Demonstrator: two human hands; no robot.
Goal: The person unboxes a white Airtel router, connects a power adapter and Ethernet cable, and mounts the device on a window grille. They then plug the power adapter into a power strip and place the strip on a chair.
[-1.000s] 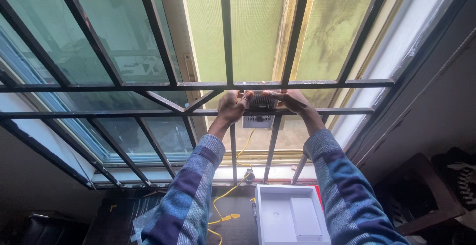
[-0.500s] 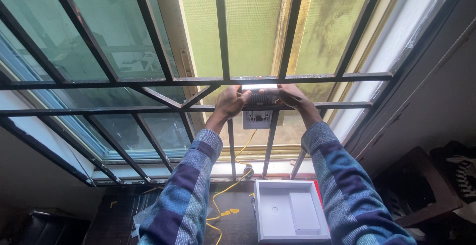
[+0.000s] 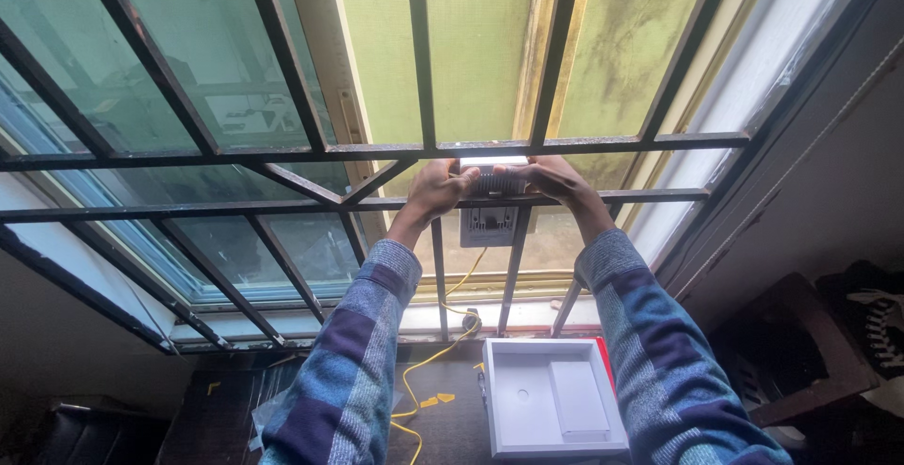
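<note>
both hands are clamped on the small grey box device (image 3: 490, 203), left hand (image 3: 435, 192) and right hand (image 3: 554, 183) on opposite sides, device upright against the window bars (image 3: 282, 206), equally close to each.

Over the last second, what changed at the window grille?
Both hands, left hand and right hand, shifted the small grey device slightly up against the grille bars; its pale top edge now shows above the fingers. The grip on both sides, the yellow cable and the white box are unchanged.
</note>
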